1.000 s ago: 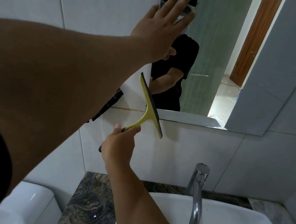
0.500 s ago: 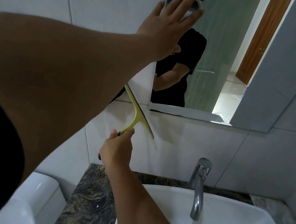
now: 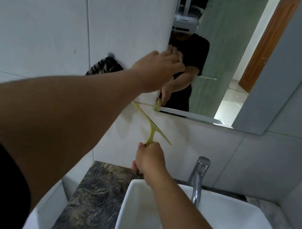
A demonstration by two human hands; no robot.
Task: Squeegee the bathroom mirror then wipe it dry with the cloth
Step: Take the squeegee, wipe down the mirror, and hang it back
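**Squeegee below the glass, cloth on its hook**

Squeegee [image 3: 152,123] sits in our right hand [image 3: 149,158], whose fingers are clenched round the yellow handle just above the basin [image 3: 246,228]. The blade slants across the wall tile under the mirror [image 3: 224,56], its upper end hidden behind our left forearm, so we cannot say whether that end touches the glass. We judge the blade has run off the bottom edge of the mirror at the close of a downward pull, which would explain why it lies on tile and not on glass.

Our left hand [image 3: 158,69] reaches over to the mirror's left edge at about mid-height. It is blurred; the fingers look loosely bent and hold nothing, and we cannot tell whether they touch the glass. We take it as a steadying reach while the other hand works.

The striped cloth [image 3: 104,66] hangs on a wall hook left of the mirror, partly behind our left arm and well apart from both hands. It seems kept there within reach for drying, a step not yet begun.

The tap [image 3: 198,179] stands behind the basin, and a dark marbled bench [image 3: 97,195] lies to the basin's left.

We can read no brand, label or writing on any of these things.
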